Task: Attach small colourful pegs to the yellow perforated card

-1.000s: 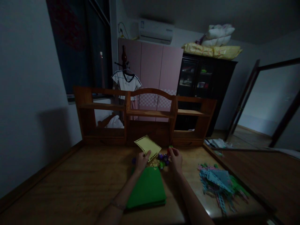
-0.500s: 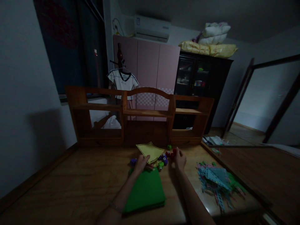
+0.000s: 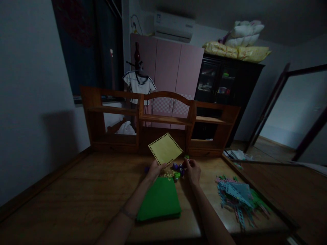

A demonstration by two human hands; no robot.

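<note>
My left hand (image 3: 154, 171) pinches the lower corner of a yellow sheet of paper (image 3: 165, 149), its edges punched with rows of small holes. The sheet is raised and tilted towards me. At the right, the fingers of my right hand (image 3: 193, 171) are closed on a small red craft punch (image 3: 185, 163), partly hidden by them. Purple punches (image 3: 181, 171) and a green punch (image 3: 177, 176) lie between the hands. Yellow paper bits (image 3: 168, 173) are scattered beside them. A stack of green sheets (image 3: 160, 200) lies below my left hand.
A pile of punched blue, pink and green paper pieces (image 3: 238, 194) lies on the right of the wooden desk (image 3: 102, 190). Along the back edge stands a wooden shelf unit (image 3: 166, 119). Another green punch (image 3: 187, 157) sits behind my right hand.
My left hand has lifted the yellow sheet and tilted it up off the desk. My right hand has shifted slightly left, still at the red punches. The view has turned a little left.
</note>
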